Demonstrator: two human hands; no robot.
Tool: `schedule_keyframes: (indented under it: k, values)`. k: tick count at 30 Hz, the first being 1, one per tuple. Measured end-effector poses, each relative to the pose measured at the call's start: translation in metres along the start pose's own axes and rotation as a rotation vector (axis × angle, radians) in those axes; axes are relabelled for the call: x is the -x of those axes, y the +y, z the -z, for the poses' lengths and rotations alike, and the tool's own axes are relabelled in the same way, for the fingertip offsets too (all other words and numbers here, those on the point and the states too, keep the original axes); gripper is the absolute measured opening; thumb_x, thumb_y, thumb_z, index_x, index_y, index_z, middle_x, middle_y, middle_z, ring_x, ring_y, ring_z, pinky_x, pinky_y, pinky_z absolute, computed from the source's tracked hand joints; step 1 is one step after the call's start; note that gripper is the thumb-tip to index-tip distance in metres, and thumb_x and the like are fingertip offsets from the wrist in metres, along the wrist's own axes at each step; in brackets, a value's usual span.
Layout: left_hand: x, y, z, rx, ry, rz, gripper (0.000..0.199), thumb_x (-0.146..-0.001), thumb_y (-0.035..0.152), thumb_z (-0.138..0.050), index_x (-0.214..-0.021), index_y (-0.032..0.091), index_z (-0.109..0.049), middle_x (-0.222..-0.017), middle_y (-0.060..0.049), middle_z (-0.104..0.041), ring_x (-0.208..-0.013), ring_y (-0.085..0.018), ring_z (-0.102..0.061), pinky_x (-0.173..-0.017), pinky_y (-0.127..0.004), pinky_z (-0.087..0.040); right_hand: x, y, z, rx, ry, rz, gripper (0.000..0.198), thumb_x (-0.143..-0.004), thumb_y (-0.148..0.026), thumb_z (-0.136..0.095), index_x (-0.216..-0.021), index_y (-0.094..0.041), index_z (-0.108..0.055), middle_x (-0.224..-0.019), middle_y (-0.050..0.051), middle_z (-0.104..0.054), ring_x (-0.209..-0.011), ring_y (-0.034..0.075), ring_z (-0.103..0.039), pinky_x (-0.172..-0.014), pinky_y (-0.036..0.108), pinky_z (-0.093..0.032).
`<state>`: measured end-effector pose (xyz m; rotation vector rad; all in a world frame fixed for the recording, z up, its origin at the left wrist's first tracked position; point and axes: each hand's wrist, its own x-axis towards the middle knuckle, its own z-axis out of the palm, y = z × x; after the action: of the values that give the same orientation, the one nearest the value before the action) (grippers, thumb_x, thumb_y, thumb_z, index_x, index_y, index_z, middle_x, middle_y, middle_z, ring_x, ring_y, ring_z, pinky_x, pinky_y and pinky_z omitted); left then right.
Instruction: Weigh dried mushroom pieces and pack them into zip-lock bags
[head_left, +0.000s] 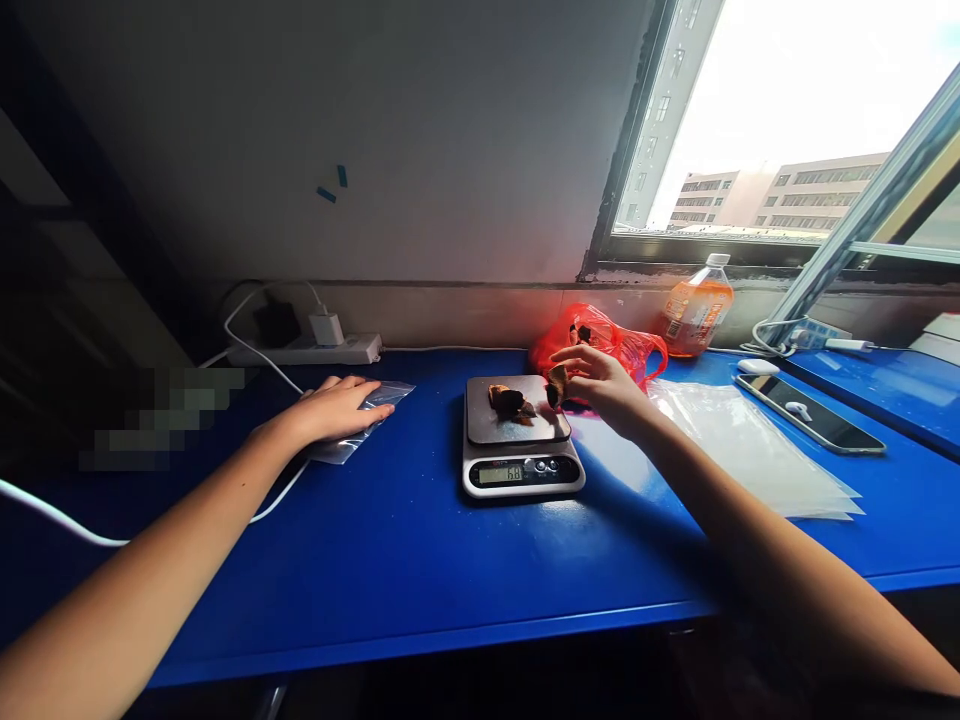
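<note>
Appears part-done, with dried brown pieces (508, 402) on the digital scale (517, 434), more left in the far red plastic bag (553, 336), another piece (556, 386) pinched, unplaced, in the right hand (598, 383), and the left hand (336, 408), apart, flat on a clear sachet (391, 394).

The left hand (339, 410) lies palm down on a clear plastic bag (396, 394) at the left of the blue table (420, 570). The right hand (604, 385) pinches a brown dried piece (556, 386) at the right edge of a digital scale (480, 428), whose platform bears similar brown pieces (510, 402). Beyond sits a red plastic bag (619, 345); farther right, an orange drink bottle (697, 312). Stacked clear sheets (750, 450) and a smartphone (832, 425) lie right.
</note>
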<state>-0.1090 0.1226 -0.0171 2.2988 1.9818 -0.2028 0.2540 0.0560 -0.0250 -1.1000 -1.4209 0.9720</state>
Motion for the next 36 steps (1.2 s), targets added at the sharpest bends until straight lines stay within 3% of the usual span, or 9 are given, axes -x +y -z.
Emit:
schedule_keyframes:
  k: [10,23,36]
  values:
    - [-0.001,-0.001,-0.002,0.012,0.005,-0.01,0.091,-0.08,0.07,-0.035,-0.153,0.017,-0.031,-0.159,-0.012,-0.03,-0.146,-0.037,-0.022,-0.114,-0.054,-0.028,0.0,0.006,-0.008,0.068,-0.06,-0.016,0.034,-0.06,-0.023,-0.066,-0.094,-0.02,-0.061,-0.088,0.002,-0.068,-0.08,0.017,-0.063,-0.075,0.033,-0.052]
    - [-0.001,-0.001,-0.001,0.0,0.004,-0.007,0.09,-0.08,0.07,-0.035,-0.153,0.018,-0.031,-0.159,-0.013,-0.03,-0.147,-0.037,-0.022,-0.114,-0.055,-0.028,-0.002,0.01,-0.007,0.495,-0.023,0.273,0.02,-0.075,-0.026,-0.058,-0.091,-0.021,-0.068,-0.098,0.006,-0.073,-0.093,0.02,-0.067,-0.089,0.037,-0.051]
    - [-0.007,-0.009,-0.007,0.017,0.037,-0.032,0.089,-0.079,0.072,-0.037,-0.152,0.02,-0.034,-0.158,-0.013,-0.032,-0.146,-0.038,-0.024,-0.114,-0.055,-0.028,0.003,0.006,-0.015,0.41,0.024,0.302,0.017,-0.076,-0.029,-0.06,-0.088,-0.022,-0.069,-0.094,0.004,-0.071,-0.088,0.019,-0.066,-0.081,0.034,-0.05]
